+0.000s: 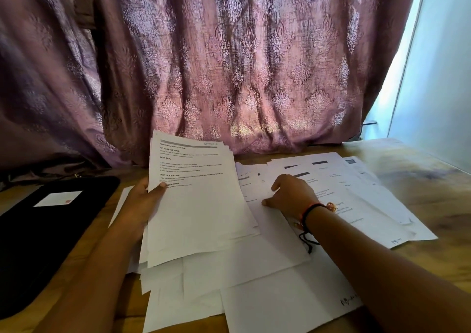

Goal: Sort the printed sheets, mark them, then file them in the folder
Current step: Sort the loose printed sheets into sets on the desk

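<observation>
Beside the sheets (267, 281), black folder (38, 230); curtain (204, 65) behind.

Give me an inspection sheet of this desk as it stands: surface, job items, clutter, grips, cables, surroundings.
Surface: light wooden table top, largely covered with paper.
Job's things: stack of white printed sheets, raised and tilted; loose white printed sheets spread overlapping on the table; flat black folder lying at the left, with a white label on it.
Clutter: nothing seen.
Grips: left hand holds the stack at its left edge, thumb on the front; right hand rests fingertips-down on the loose sheets, black cord wristband at the wrist.
Cables: nothing seen.
Surroundings: mauve patterned fabric curtain behind the table; pale wall at the right.
</observation>
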